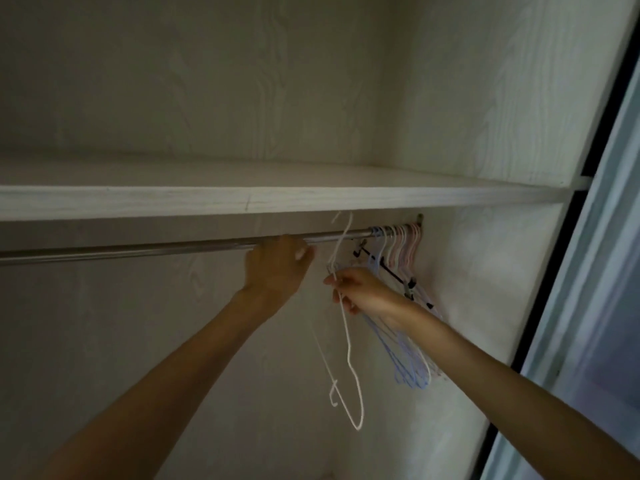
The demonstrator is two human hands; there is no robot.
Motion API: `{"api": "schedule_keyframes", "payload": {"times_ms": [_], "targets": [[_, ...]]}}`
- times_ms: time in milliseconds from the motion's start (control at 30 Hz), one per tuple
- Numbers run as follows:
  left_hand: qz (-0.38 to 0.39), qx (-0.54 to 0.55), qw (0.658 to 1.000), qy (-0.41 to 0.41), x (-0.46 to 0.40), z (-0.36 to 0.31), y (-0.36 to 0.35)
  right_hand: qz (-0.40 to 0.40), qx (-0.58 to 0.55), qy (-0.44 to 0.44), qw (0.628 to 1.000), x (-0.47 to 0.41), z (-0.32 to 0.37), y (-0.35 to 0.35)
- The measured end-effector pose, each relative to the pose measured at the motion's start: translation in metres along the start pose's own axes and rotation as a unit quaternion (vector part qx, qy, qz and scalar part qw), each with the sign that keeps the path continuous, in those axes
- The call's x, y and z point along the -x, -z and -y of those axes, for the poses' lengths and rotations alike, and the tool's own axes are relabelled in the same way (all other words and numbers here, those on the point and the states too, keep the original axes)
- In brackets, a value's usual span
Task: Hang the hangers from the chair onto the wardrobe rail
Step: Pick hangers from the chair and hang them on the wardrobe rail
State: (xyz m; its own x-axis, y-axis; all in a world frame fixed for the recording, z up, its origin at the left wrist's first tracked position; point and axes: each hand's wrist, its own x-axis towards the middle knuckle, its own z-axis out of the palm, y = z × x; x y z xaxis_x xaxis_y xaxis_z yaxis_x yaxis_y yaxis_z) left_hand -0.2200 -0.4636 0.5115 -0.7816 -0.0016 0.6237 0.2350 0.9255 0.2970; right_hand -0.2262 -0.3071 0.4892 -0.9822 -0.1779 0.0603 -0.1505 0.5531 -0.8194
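Right hand (363, 292) pinching a thin white hanger (348, 341) at its neck, hook up beside the metal rail (138, 249), not yet over it. Left hand (277, 268) up at the rail, fingers curled; grip unclear. Probably light, springy, slick-coated wire; best held just below the hook. Blue and pink hangers (398, 247) bunched at the rail's right end, under a pale woodgrain shelf (242, 200).

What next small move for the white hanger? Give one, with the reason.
Probably lower the white hanger so its hook drops over the rail. The right hand pinches it near the neck, its hook looks raised at rail height, and the left hand rests at the rail beside it. The other hangers already hang further right.
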Motion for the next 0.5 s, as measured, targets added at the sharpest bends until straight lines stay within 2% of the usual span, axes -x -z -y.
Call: {"api": "schedule_keyframes", "payload": {"times_ms": [33,100,200,300,500], "targets": [[-0.021,-0.065,0.997,-0.035,-0.004,0.007,0.001,-0.016,-0.001,0.003,1.0,-0.006,0.001,0.004],[0.017,-0.156,0.986,-0.061,-0.008,0.022,-0.002,-0.034,0.007,-0.002,0.999,-0.021,-0.002,0.011],[0.073,-0.203,0.976,-0.045,-0.003,0.033,-0.01,-0.031,0.064,-0.014,0.997,-0.043,-0.013,0.013],[0.073,-0.224,0.971,-0.046,0.008,0.039,-0.015,-0.026,0.105,-0.032,0.994,-0.05,-0.026,0.006],[0.077,-0.181,0.978,-0.067,0.005,0.049,-0.009,-0.036,0.144,-0.024,0.989,-0.051,-0.054,0.0]]}}
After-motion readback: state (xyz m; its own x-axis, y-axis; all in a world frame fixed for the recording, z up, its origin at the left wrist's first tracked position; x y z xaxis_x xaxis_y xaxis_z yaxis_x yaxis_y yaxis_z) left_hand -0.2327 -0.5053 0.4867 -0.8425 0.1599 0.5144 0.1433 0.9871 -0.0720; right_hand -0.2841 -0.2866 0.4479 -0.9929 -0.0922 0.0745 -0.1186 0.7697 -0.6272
